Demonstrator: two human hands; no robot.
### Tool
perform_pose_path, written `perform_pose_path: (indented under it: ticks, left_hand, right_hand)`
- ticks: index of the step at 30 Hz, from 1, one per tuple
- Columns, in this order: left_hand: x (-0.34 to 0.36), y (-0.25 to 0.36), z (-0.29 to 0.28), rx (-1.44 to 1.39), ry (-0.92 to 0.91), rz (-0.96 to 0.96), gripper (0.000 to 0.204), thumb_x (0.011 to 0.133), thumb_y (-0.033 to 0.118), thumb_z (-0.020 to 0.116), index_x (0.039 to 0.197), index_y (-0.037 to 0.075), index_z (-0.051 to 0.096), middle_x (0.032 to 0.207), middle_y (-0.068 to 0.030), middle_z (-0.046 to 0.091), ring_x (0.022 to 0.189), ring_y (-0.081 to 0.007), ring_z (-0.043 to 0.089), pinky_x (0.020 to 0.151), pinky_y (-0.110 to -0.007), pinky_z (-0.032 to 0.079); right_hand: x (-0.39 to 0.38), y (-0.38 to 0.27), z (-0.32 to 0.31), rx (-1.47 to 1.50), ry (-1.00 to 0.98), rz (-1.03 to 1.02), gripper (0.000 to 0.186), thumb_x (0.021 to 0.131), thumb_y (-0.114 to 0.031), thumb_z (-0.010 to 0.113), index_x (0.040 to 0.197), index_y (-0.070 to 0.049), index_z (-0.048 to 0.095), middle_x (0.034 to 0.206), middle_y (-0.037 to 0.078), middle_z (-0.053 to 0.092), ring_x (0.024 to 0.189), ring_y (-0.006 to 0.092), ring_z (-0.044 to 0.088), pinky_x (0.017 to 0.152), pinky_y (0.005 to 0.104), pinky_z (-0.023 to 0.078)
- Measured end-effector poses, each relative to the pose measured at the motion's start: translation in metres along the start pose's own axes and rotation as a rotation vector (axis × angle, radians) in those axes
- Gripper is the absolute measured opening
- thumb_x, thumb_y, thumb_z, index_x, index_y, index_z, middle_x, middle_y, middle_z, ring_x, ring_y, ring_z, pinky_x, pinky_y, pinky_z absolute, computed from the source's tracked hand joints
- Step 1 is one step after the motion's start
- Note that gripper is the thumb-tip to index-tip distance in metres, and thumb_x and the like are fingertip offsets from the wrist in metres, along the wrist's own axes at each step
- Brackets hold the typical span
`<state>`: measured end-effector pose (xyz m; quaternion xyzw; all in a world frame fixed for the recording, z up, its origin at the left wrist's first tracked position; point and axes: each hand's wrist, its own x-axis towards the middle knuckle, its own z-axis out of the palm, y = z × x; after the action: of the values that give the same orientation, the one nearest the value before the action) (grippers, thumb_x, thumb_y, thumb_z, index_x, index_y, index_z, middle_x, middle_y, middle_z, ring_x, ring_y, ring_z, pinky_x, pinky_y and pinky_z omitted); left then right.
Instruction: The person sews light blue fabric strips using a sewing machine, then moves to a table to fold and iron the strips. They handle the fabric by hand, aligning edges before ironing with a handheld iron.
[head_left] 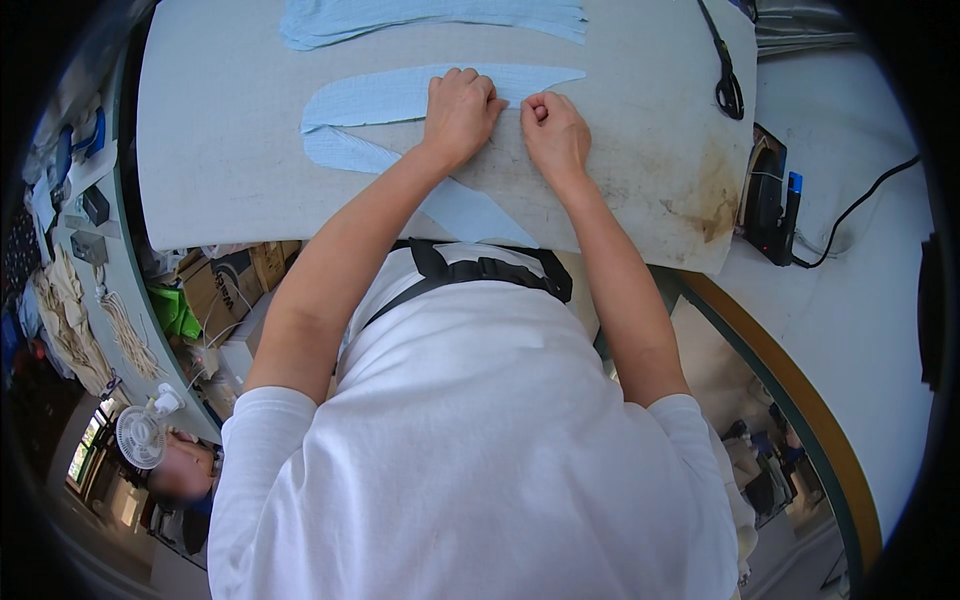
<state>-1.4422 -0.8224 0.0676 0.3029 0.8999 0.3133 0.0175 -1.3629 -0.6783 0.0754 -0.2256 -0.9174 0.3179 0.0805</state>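
A long light blue fabric strip [370,98] lies across the padded board, its left end folded back and a narrower tail running down toward my waist. My left hand [464,116] rests over the strip's middle, fingers curled on the cloth and thumb at its near edge. Just to the right, my right hand [556,132] is closed, with thumb and fingertips pinched at that same edge. The bit of cloth between the fingertips is mostly hidden. Beyond both hands lies a stack of light blue fabric pieces [430,22].
Black-handled scissors [728,92] lie at the right of the padded board [220,180]. Past its right edge stands an iron [768,200] with a black cord. On the left are a cluttered shelf, cardboard boxes [225,290], a small white fan [141,436] and another person.
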Motion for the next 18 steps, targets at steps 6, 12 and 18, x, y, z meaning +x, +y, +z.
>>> perform_pose_path:
  ticks: [6,12,18]
  left_hand:
    - [0.003,0.003,0.002,0.038,0.004,-0.027,0.018,0.081,0.024,0.079,0.080,0.008,0.070,0.087,-0.0066,0.067,0.091,-0.0277,0.059,0.080,-0.043,0.040]
    - [0.006,0.006,0.001,0.045,0.016,-0.021,0.021,0.081,0.025,0.079,0.077,0.007,0.069,0.082,-0.0079,0.066,0.087,-0.0300,0.059,0.078,-0.043,0.041]
    - [0.009,0.009,-0.005,0.045,-0.116,-0.119,0.019,0.081,0.023,0.079,0.078,0.006,0.070,0.086,-0.0092,0.067,0.091,-0.0294,0.059,0.080,-0.043,0.041]
  right_hand:
    - [0.002,0.002,0.001,-0.022,0.002,-0.016,0.012,0.089,-0.022,0.071,0.090,-0.010,0.070,0.078,0.003,0.066,0.070,0.0221,0.064,0.063,0.0382,0.050]
    - [-0.037,-0.004,-0.036,0.309,0.005,0.111,0.014,0.090,-0.019,0.071,0.089,-0.006,0.066,0.071,0.009,0.066,0.062,0.0252,0.063,0.059,0.0374,0.050]
    - [-0.193,0.047,-0.070,0.162,-0.621,0.143,0.021,0.094,-0.026,0.067,0.088,-0.006,0.070,0.071,0.010,0.067,0.063,0.0198,0.064,0.059,0.0371,0.050]
